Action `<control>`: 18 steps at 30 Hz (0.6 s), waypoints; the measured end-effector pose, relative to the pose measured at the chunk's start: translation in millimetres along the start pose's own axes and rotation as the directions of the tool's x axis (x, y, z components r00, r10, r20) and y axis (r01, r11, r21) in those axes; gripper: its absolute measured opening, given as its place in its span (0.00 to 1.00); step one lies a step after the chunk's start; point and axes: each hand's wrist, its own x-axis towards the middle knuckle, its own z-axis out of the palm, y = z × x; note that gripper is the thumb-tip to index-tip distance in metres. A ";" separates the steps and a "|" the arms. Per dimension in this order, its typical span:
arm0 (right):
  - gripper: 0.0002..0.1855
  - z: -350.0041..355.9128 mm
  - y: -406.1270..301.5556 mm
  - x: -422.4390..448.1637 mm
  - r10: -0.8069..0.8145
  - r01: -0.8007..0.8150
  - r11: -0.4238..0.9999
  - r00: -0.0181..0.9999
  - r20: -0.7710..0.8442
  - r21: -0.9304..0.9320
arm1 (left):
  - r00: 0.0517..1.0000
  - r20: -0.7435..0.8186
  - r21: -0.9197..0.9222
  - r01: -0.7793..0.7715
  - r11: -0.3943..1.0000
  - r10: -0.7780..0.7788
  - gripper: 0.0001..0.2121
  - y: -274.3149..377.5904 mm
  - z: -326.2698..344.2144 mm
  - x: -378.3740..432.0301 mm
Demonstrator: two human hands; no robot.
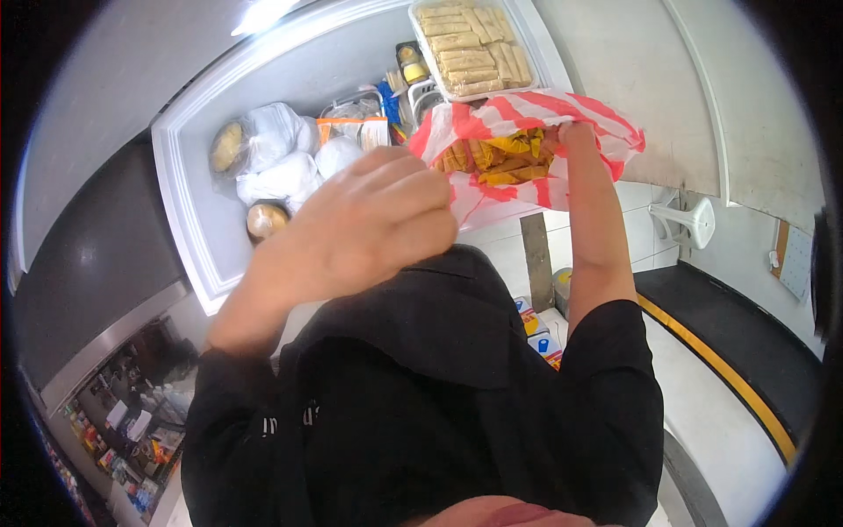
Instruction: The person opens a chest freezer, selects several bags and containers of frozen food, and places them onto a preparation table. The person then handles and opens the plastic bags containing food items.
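Observation:
A red-and-white striped plastic bag [461, 128] hangs open at the front right of the chest freezer [181, 217]. Inside it lie yellow and brown wrapped packets [514, 165]. My right hand [568, 135] grips the bag near its right rim, its fingers partly hidden by plastic. My left hand [369, 224], slightly blurred, is curled beside the bag's left edge; its fingertips are out of sight, so I cannot tell whether it holds the plastic. Beyond the bag, a clear plastic container [474, 49] is filled with rolled pastries resembling spring rolls.
White plastic bags [276, 145] and wrapped food [267, 219] lie in the freezer, left of an orange-edged packet [355, 132]. A white plastic stool [688, 221] stands at right, near a black counter [731, 329]. Boxes [543, 342] sit on the floor beside me.

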 end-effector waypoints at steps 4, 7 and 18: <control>0.25 -14.6 20.0 -11.8 0.023 -0.018 0.996 0.997 -0.068 0.085 | 0.999 0.049 -0.029 -0.018 0.999 0.020 0.10 4.8 0.7 8.8; 0.26 -14.6 25.9 -19.0 0.029 -0.010 0.987 0.993 -0.117 0.163 | 0.999 0.044 -0.037 -0.003 0.999 0.005 0.10 7.7 1.7 12.1; 0.28 55.4 0.3 -35.6 -0.105 0.229 0.916 0.929 -0.356 0.329 | 1.000 0.009 -0.027 -0.027 0.999 0.027 0.12 5.1 7.8 21.9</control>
